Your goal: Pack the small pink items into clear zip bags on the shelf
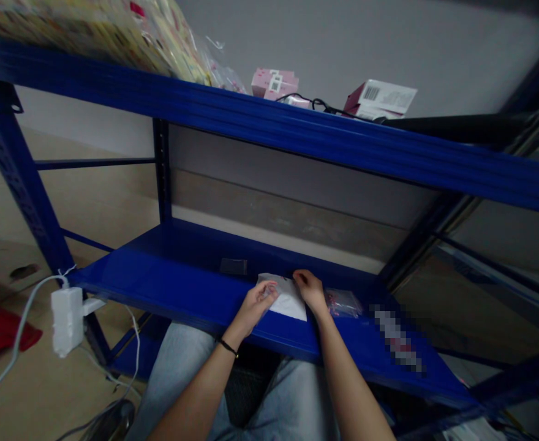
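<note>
Head view. White packet (288,301): lying on the lower shelf of a blue steel rack (173,294), between both hands. Left hand (255,309): half-closed, fingers on the packet's left edge, holding it. Right hand (310,291): fingers curled, tips at the top edge; grip uncertain. Just right: clear plastic bag (343,303), red contents. Behind, left: dark flat item (233,266). Upper shelf: pink box (274,82), barcoded carton (380,98).
</note>
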Demonstrator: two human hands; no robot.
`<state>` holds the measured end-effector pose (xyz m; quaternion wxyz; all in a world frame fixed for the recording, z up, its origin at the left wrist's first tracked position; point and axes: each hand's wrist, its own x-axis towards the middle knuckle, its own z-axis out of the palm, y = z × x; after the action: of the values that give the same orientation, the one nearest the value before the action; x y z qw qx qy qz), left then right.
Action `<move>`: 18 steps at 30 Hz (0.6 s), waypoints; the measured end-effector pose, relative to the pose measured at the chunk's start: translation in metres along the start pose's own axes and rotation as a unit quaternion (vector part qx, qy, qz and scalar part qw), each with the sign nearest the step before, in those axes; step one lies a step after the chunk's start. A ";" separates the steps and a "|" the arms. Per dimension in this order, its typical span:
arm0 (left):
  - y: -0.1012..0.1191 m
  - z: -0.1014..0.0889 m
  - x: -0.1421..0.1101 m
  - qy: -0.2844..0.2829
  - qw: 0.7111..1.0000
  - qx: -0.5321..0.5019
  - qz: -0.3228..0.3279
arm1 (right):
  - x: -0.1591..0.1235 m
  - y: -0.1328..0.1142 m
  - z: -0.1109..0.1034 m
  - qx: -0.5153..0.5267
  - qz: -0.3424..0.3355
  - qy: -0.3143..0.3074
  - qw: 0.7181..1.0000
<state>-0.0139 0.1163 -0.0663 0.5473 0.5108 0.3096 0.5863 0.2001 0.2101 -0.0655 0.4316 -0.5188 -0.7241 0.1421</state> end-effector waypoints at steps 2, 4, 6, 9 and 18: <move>-0.001 0.000 0.000 -0.001 1.000 0.003 -0.004 | 0.003 -0.010 -0.009 0.094 0.050 0.027 0.994; -0.002 -0.001 0.001 -0.002 1.000 0.005 -0.003 | 0.005 -0.026 -0.019 0.160 0.068 0.035 0.984; -0.004 -0.001 0.001 -0.004 1.000 0.005 0.002 | 0.005 -0.047 -0.030 0.181 0.061 0.014 0.982; -0.005 -0.001 0.002 -0.006 1.000 0.000 0.003 | 0.001 -0.082 -0.040 0.164 0.015 -0.076 0.983; -0.001 0.000 0.001 -0.011 1.000 -0.024 0.006 | -0.005 -0.098 -0.041 0.102 -0.084 -0.118 0.984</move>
<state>-0.0131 0.1177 -0.0671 0.5596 0.5056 0.2865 0.5909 0.1708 0.1544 0.0206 0.4043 -0.3894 -0.7925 0.2386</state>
